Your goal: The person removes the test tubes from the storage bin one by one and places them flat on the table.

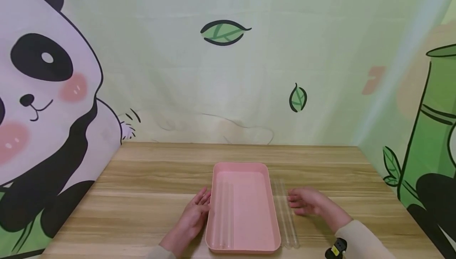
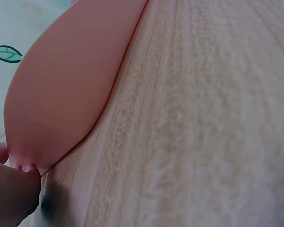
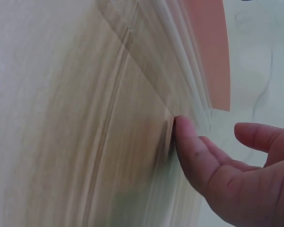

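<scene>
A pink rectangular tray (image 1: pixel 253 211) lies lengthwise on the table. Clear, see-through tubes (image 1: pixel 225 215) lie along its left half. More clear tubes (image 1: pixel 287 221) rest on the wood just right of the tray, roughly parallel to its side. My left hand (image 1: pixel 192 216) touches the tray's left wall with its fingers; in the left wrist view the fingertips meet the outside of the pink tray (image 2: pixel 71 80). Beside the outer tubes is my right hand (image 1: pixel 309 201), fingers loosely bent and nothing gripped. Whether its fingertips touch the nearest tube I cannot tell.
The wood-grain table (image 1: pixel 156 172) extends on both sides of the tray and behind it. At its back edge hangs a pale green cloth (image 1: pixel 171 73) printed with a panda, leaves and bamboo. A small black device (image 1: pixel 336 248) sits at my right sleeve.
</scene>
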### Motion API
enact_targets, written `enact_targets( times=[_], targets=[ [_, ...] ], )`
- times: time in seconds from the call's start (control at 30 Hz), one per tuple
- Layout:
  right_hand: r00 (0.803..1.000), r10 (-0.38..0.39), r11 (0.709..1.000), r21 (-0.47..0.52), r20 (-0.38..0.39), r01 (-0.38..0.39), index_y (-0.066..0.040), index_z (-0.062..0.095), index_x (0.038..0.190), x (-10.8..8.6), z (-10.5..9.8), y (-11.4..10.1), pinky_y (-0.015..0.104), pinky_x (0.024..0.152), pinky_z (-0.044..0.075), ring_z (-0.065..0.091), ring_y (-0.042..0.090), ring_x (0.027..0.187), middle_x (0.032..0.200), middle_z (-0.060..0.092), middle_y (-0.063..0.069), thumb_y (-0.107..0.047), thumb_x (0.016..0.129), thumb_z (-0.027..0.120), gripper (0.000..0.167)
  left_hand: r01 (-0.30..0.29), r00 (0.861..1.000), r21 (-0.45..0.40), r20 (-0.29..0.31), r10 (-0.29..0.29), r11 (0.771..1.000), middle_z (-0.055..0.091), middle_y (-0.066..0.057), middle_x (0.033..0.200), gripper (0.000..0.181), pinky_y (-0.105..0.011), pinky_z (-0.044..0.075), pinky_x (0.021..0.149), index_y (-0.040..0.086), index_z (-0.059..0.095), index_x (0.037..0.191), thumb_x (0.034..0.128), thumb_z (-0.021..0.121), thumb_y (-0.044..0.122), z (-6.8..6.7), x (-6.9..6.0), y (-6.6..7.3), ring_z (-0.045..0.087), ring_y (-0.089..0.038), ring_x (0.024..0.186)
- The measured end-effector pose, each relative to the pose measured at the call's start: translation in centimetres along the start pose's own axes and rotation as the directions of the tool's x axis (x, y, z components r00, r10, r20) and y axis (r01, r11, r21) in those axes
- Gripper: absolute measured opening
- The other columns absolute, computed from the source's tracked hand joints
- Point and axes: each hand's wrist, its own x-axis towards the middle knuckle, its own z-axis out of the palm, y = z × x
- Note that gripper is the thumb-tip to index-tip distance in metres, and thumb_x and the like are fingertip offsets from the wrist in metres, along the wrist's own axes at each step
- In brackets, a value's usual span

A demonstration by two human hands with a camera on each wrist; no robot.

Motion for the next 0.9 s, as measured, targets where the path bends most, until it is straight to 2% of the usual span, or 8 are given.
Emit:
enact_targets(
  times=[0.13, 0.33, 0.4, 0.53, 0.6, 0.73, 0.9],
  targets=[
    [1.000, -0.011, 1.000, 0.002, 0.024, 0.010, 0.019, 0.041, 0.140, -0.1, -0.3, 0.0, 0.030, 0.079, 0.060, 0.067, 0.008, 0.088, 0.114, 0.069, 0.014, -0.016, 0.105, 0.042, 0.050, -0.001, 1.000, 0.001, -0.003, 0.001, 1.000, 0.013, -0.036, 0.166, 0.073, -0.045, 0.024, 0.130, -0.008, 0.007, 0.161, 0.0946, 0.038, -0.014, -0.1, 0.1, -0.1, 0.015, -0.049, 0.157],
    [0.999, -0.023, 0.999, -0.035, 0.044, 0.024, 0.019, 0.038, 0.143, -0.5, -0.8, -0.2, 0.034, 0.083, 0.060, 0.067, 0.011, 0.095, 0.125, 0.065, 0.026, -0.018, 0.106, 0.040, 0.052, -0.011, 1.000, -0.003, 0.007, 0.011, 1.000, 0.011, -0.037, 0.166, 0.074, -0.046, 0.021, 0.131, -0.009, 0.005, 0.160, 0.0936, 0.036, -0.014, -0.1, 0.2, -0.2, 0.014, -0.050, 0.157],
    [0.999, -0.024, 0.998, -0.049, 0.046, 0.026, 0.018, 0.038, 0.144, -0.8, -0.9, -0.4, 0.033, 0.082, 0.060, 0.066, 0.011, 0.096, 0.123, 0.066, 0.023, -0.018, 0.105, 0.040, 0.053, -0.017, 1.000, -0.001, 0.020, 0.017, 1.000, 0.009, -0.038, 0.166, 0.074, -0.048, 0.019, 0.131, -0.010, 0.003, 0.160, 0.0938, 0.036, -0.014, -0.2, 0.2, -0.3, 0.012, -0.051, 0.157],
    [0.998, -0.023, 0.997, -0.077, 0.054, 0.027, 0.015, 0.039, 0.145, -1.6, -1.3, -1.2, 0.030, 0.078, 0.059, 0.063, 0.010, 0.094, 0.112, 0.068, 0.005, -0.021, 0.106, 0.039, 0.053, -0.018, 0.999, -0.013, 0.036, 0.018, 1.000, 0.007, -0.039, 0.165, 0.074, -0.052, 0.013, 0.131, -0.010, 0.000, 0.159, 0.0940, 0.035, -0.015, -0.2, 0.1, -0.3, 0.010, -0.052, 0.156],
    [0.998, -0.023, 0.996, -0.090, 0.051, 0.027, 0.014, 0.043, 0.143, -2.0, -1.4, -1.9, 0.029, 0.077, 0.057, 0.063, 0.009, 0.093, 0.109, 0.067, 0.000, -0.022, 0.106, 0.040, 0.052, -0.013, 0.999, -0.018, 0.032, 0.014, 1.000, 0.007, -0.038, 0.165, 0.074, -0.052, 0.013, 0.131, -0.010, 0.001, 0.160, 0.0943, 0.035, -0.015, -0.2, 0.1, -0.2, 0.010, -0.051, 0.157],
    [0.999, -0.038, 0.994, -0.102, 0.034, 0.041, 0.012, 0.049, 0.141, -2.8, -1.4, -3.4, 0.030, 0.077, 0.057, 0.063, 0.010, 0.093, 0.109, 0.067, 0.000, -0.023, 0.106, 0.041, 0.050, -0.004, 1.000, -0.019, 0.013, 0.004, 1.000, 0.009, -0.037, 0.166, 0.072, -0.052, 0.015, 0.131, -0.009, 0.004, 0.160, 0.0950, 0.035, -0.015, -0.1, 0.1, 0.0, 0.012, -0.050, 0.157],
    [0.997, -0.069, 0.993, -0.094, 0.045, 0.073, 0.013, 0.044, 0.145, -3.4, -0.9, -4.9, 0.030, 0.081, 0.059, 0.063, 0.011, 0.095, 0.111, 0.065, 0.002, -0.022, 0.107, 0.041, 0.052, 0.003, 1.000, -0.026, 0.005, -0.003, 1.000, 0.010, -0.037, 0.166, 0.072, -0.053, 0.014, 0.131, -0.009, 0.005, 0.160, 0.0952, 0.035, -0.015, -0.1, 0.1, 0.0, 0.012, -0.050, 0.157]
  ],
)
